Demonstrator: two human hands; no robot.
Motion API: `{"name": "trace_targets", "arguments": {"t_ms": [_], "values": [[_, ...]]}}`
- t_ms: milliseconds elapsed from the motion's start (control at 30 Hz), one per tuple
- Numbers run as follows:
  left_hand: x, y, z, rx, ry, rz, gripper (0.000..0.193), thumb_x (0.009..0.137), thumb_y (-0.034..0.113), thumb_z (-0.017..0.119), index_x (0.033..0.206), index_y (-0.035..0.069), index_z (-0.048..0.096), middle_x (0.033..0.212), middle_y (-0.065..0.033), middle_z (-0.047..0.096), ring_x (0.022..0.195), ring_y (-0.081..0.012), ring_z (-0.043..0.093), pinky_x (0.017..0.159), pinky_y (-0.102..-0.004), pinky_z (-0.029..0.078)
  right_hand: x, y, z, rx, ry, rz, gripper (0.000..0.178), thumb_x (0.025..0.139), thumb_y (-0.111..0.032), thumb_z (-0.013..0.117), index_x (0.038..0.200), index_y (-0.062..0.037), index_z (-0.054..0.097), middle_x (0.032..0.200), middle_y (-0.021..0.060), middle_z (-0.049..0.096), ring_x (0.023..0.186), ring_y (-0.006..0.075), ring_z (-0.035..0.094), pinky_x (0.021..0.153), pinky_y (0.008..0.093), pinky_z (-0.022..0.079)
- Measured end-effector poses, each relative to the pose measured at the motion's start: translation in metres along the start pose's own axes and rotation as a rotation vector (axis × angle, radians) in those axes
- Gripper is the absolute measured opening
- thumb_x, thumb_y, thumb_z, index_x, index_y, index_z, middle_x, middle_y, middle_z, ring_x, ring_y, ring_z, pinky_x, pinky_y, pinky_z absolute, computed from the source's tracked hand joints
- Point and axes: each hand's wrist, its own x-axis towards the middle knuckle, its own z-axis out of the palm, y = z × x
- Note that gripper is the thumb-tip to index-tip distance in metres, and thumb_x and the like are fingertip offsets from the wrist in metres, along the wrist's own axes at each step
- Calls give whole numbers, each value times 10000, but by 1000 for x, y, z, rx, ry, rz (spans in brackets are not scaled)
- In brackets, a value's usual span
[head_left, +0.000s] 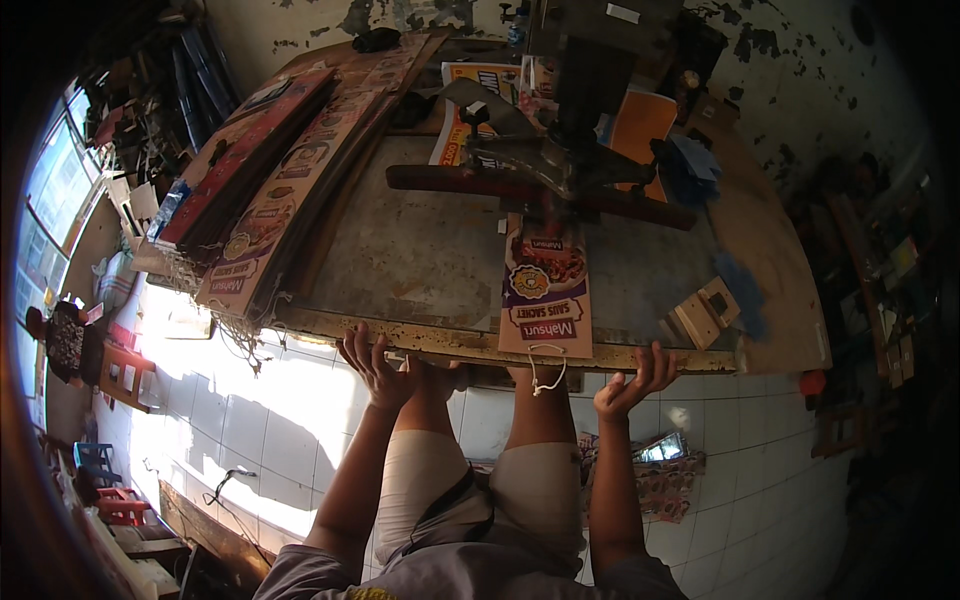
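My left hand touches the front edge of the worktable, its fingers apart and holding nothing. Farther right along the same edge rests my right hand, fingers stretched up against it and also holding nothing. Between the hands lies a printed card strip in peach and purple, its near end hanging slightly over the edge. A white string loop dangles from that end. The strip's far part is hidden beneath the red crossbar of a dark metal press.
Long stacks of printed strips fill the table's left side, loose strings hanging off their near ends. A wooden block with a slot sits at the right, beside a blue patch. Orange printed sheets lie behind the press. Stools stand lower left.
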Motion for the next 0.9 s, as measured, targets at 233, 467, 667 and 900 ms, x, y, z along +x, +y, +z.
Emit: {"name": "trace_targets", "arguments": {"t_ms": [233, 467, 667, 900], "values": [[-1, -1, 1, 3, 4, 3, 841, 850, 224, 769, 1566, 88, 350, 1648, -324, 352, 1561, -590, 286, 1230, -812, 228, 0, 0, 0, 17, 4, -1, 537, 1186, -442, 263, 1498, -83, 513, 1595, 200, 462, 1549, 463, 326, 1262, 713, 217], [-1, -1, 1, 3, 3, -1, 847, 852, 222, 760, 1577, 84, 345, 1651, -327, 353, 1559, -593, 291, 1231, -812, 229, 0, -1, -1, 14, 2, 9, 540, 1189, -445, 263, 1507, -89, 515, 1601, 202, 462, 1551, 466, 330, 1260, 716, 215], [-1, -1, 0, 4, -2, -3, 851, 850, 227, 764, 1578, 84, 347, 1651, -327, 354, 1560, -593, 289, 1232, -812, 228, 1, -3, -1, 21, 0, 15, 536, 1192, -448, 272, 1511, -91, 516, 1603, 201, 470, 1550, 466, 337, 1261, 717, 209], [-2, -1, -1, -4, -10, -8, 836, 850, 244, 781, 1561, 82, 372, 1649, -321, 360, 1559, -592, 289, 1233, -808, 226, 2, -4, -3, 27, -3, 21, 529, 1191, -446, 287, 1512, -94, 517, 1611, 197, 470, 1553, 467, 338, 1267, 717, 197]]}}
